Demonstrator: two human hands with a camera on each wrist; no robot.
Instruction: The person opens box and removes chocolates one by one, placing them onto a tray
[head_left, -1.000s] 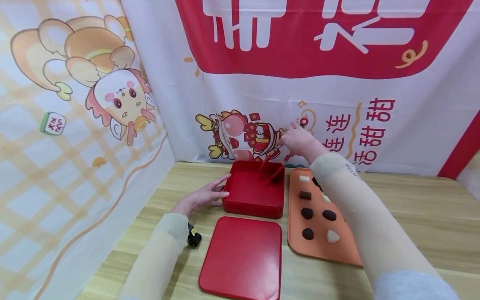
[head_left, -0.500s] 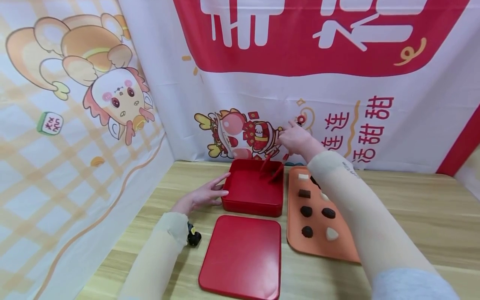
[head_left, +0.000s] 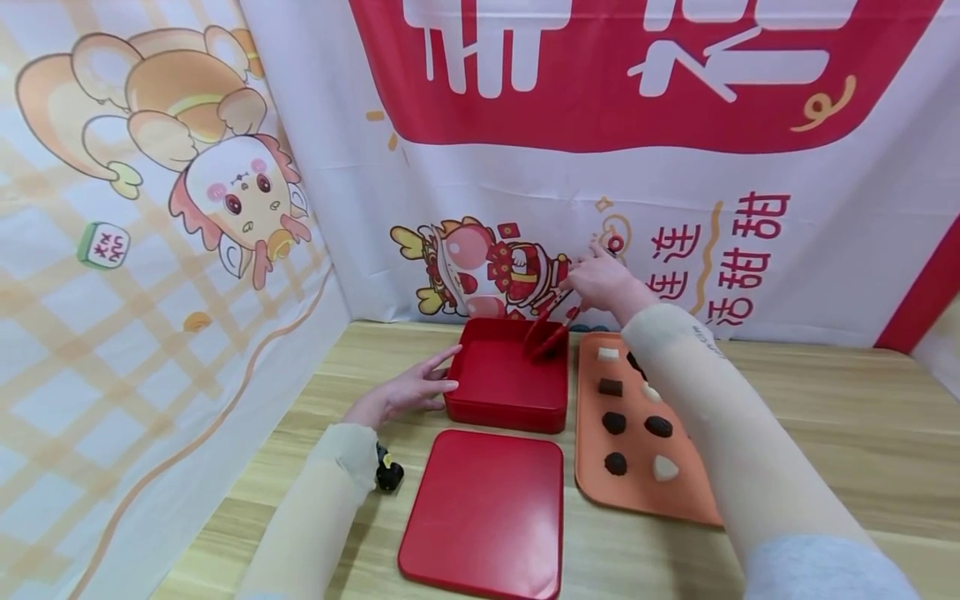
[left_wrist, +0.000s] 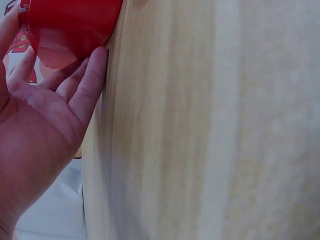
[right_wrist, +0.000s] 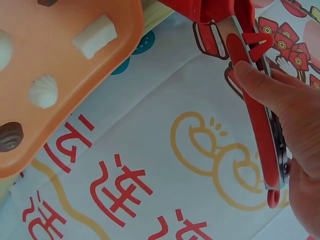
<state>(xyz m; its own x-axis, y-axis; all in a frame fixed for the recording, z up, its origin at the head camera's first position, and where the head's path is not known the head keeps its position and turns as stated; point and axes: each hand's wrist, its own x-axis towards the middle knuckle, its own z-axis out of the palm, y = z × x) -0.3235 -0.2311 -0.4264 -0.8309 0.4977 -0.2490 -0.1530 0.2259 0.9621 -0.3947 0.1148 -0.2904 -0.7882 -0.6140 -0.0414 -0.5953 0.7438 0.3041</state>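
Observation:
My right hand [head_left: 603,283] holds a pair of red tongs [right_wrist: 256,125], thumb along one handle in the right wrist view. The tongs point down into the back right corner of a square red box [head_left: 506,417]; I cannot tell whether anything lies between their tips. My left hand [head_left: 408,390] rests with extended fingers against the box's left side, fingertips low near the table in the left wrist view. A red square lid [head_left: 483,517] lies flat in front of the box. To the right, an orange tray [head_left: 630,487] carries several dark and white chocolates.
The wood-look table [head_left: 847,425] meets a white printed cloth [head_left: 750,175] close behind the box and tray. Another printed cloth [head_left: 150,333] walls off the left side. A small black object [head_left: 388,475] sits by the left wrist. The right forearm covers part of the tray.
The tongs' tips have come closer together inside the box's back right corner. My right hand has shifted slightly right. My left hand, the box, the lid and the tray stay put.

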